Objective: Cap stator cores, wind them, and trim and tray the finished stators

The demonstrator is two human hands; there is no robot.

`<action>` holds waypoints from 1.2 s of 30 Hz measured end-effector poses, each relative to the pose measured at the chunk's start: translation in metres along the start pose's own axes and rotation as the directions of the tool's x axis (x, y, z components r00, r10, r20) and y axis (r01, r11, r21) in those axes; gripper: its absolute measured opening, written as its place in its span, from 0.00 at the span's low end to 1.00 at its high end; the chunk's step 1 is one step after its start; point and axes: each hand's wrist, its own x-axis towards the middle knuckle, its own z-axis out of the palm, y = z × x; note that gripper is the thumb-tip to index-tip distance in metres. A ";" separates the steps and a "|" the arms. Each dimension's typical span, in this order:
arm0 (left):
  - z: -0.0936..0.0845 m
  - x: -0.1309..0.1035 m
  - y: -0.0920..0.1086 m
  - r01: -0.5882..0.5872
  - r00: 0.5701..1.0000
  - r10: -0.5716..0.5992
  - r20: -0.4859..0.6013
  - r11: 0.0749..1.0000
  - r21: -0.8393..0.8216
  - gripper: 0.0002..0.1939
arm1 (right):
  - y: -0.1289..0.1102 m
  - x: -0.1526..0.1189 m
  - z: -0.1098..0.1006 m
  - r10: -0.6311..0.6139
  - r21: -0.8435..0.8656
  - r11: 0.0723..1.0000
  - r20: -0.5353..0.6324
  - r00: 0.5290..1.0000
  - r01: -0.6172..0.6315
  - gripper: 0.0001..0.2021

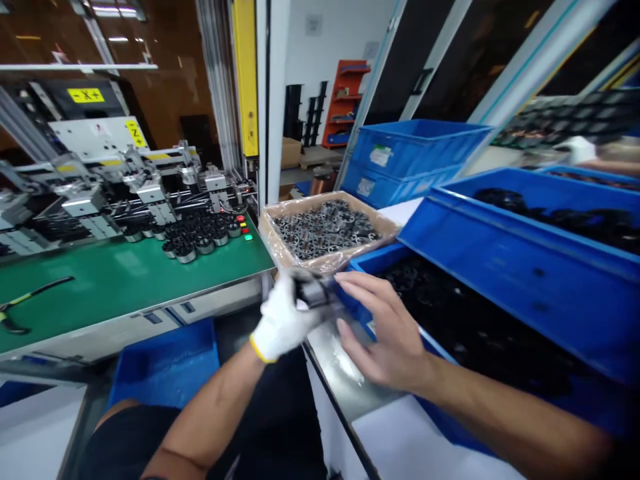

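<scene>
Standing out on the metal machine at the left, a yellow label reads "-X+", while a second yellow label, turned sideways, bears a Z and a plus sign; the pale sticker on the stacked blue crate is too small to read. The part is blurred, a silver-grey body with black portions, held up in front of the plastic-lined carton. The left hand, in a white knit glove with a yellow cuff edge, is closed around it; the bare right hand is open beside it, fingers spread from the thumb, and whether they touch it I cannot tell. Grey, ring-shaped pieces with openwork faces fill the carton. Black-and-silver round parts cluster on the smooth green tabletop, where green-and-black-handled pliers lie. Glossy blue plastic bins at the right hold dark pieces.
</scene>
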 end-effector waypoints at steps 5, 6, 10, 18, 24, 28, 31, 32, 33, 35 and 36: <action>-0.022 -0.013 0.019 -0.124 0.989 0.139 -0.049 0.965 0.233 0.36 | -0.003 -0.004 0.011 0.050 0.037 0.998 0.055 0.997 -0.052 0.30; -0.023 -0.017 0.022 -0.171 0.983 0.181 -0.016 0.951 0.256 0.37 | -0.003 -0.005 0.013 0.028 0.050 0.998 0.054 0.998 -0.031 0.28; -0.028 -0.026 0.028 -0.320 0.947 0.303 0.110 0.923 0.213 0.38 | -0.005 -0.006 0.014 -0.002 0.155 0.988 0.042 0.999 -0.004 0.22; -0.055 -0.013 0.039 -0.657 0.734 0.604 0.310 0.747 0.100 0.30 | -0.019 -0.009 0.006 0.118 0.234 0.961 0.123 0.985 -0.145 0.30; -0.046 -0.022 0.027 -0.574 0.809 0.558 0.182 0.818 0.044 0.26 | -0.015 -0.007 0.008 0.122 0.216 0.967 0.085 0.989 -0.137 0.31; -0.040 -0.029 0.009 -0.321 0.915 0.338 0.222 0.941 -0.110 0.29 | -0.007 -0.003 0.008 0.046 0.165 0.985 0.040 0.998 -0.052 0.24; -0.035 -0.033 0.002 -0.129 0.969 0.130 0.210 0.991 -0.017 0.47 | -0.003 -0.004 0.009 -0.014 0.112 0.994 0.032 0.999 0.010 0.21; -0.033 -0.034 0.000 -0.083 0.981 0.081 0.177 0.997 0.003 0.51 | -0.002 -0.004 0.010 -0.034 0.103 0.994 0.035 0.999 0.031 0.22; -0.030 -0.034 -0.003 -0.057 0.987 0.057 0.151 0.998 -0.008 0.51 | -0.002 -0.005 0.010 -0.044 0.096 0.995 0.038 0.998 0.040 0.24; -0.025 -0.033 -0.008 -0.095 0.984 0.114 0.135 0.985 -0.143 0.42 | -0.001 -0.004 0.010 -0.015 0.080 0.997 0.046 0.999 0.012 0.27; -0.023 -0.032 -0.011 -0.132 0.975 0.170 0.143 0.962 -0.240 0.38 | -0.001 -0.004 0.010 0.010 0.076 0.997 0.053 0.999 -0.014 0.28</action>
